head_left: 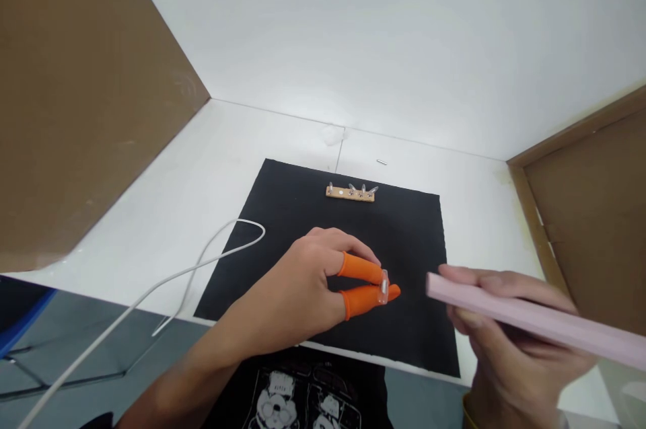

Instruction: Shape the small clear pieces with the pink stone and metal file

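My left hand, with orange covers on the thumb and forefinger, pinches a small clear piece above the black mat. The clear piece has a whitish strip in its middle. To its right, my right hand grips a long pale pink bar, whose near end points toward the left fingertips without touching them. Near the mat's back edge lies a narrow wooden strip holding several clear, pointed pieces, with one white round spot on it.
A small metal rod lies on the white table behind the mat. A white cable loops over the mat's left side. Brown panels stand left and right.
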Motion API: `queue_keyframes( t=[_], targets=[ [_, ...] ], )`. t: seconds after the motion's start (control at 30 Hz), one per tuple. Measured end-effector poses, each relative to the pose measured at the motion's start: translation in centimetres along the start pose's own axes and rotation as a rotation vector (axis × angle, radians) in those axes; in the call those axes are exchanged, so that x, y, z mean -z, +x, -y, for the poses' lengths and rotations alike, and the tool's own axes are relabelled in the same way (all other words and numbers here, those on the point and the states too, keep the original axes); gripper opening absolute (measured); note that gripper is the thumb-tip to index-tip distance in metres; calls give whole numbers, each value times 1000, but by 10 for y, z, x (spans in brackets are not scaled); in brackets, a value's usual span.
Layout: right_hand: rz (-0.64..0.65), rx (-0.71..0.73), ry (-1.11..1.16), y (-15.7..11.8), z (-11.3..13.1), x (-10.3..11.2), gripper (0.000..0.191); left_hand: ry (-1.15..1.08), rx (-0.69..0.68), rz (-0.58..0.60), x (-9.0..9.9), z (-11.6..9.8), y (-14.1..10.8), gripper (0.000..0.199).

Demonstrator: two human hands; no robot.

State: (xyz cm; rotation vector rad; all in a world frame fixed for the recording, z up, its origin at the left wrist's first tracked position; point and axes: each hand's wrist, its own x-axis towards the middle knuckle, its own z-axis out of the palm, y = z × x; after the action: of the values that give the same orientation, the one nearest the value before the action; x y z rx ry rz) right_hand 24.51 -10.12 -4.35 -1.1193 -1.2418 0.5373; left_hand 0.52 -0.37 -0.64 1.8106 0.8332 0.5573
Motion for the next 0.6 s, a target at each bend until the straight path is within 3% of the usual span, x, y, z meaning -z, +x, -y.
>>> queue_keyframes(
  t=[0.1, 0.17, 0.4, 0.47, 0.6],
  targets=[
    [240, 0, 36, -4, 9, -6, 32, -17, -14, -8, 0, 0, 1, 3],
    [298, 1, 38, -7, 13, -7, 31, -18, -18, -4, 1, 0, 2, 6],
    [-115, -5, -36, -2, 0, 1, 32, -6, 4, 6, 0, -3, 1, 4],
    [-45, 10, -33, 0, 2, 1, 31, -2, 4, 3, 0, -3, 1, 4],
    [249, -2, -19, 1, 14, -1, 31, -12, -4, 1, 0, -1, 2, 5]
  ],
)
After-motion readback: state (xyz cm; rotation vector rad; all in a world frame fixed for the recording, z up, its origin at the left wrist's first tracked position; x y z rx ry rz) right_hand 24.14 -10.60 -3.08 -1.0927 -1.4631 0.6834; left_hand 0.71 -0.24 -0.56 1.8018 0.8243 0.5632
